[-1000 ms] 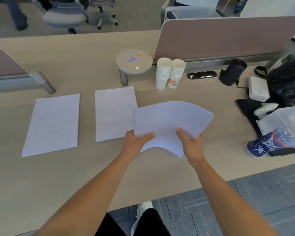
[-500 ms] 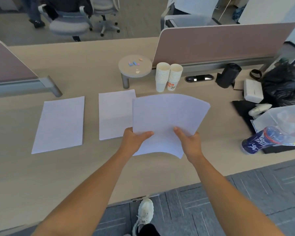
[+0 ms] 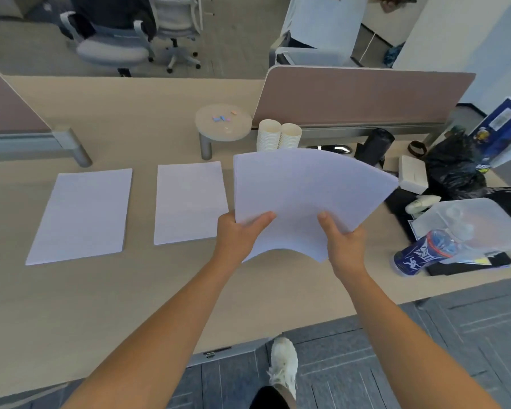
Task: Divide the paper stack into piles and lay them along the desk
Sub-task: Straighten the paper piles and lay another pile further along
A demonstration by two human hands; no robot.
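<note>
Left hand [image 3: 239, 234] and right hand [image 3: 343, 246] both pinch fanned paper stack [image 3: 304, 196] by near edge; two piles [image 3: 81, 215] left of grip.

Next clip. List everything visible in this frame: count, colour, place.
stack: one, white, fanned, held above the desk
left pile: one, white, flat on the desk
middle pile: one, white, between left pile and stack
desk: one, light wood
stand: one, beige, behind middle pile, small coloured bits on top
cups: two stacks, white, right of stand
divider: one, brownish pink, behind cups
cylinder: one, black, right of cups
box: one, white, desk's right end
bag: one, black, beside box
tub: one, clear, right end
bottle: one, blue, lying by tub
chairs: two, grey, beyond desk
shoe: one, white, on floor
left hand: grips stack's near left corner
right hand: grips stack's near right edge
</note>
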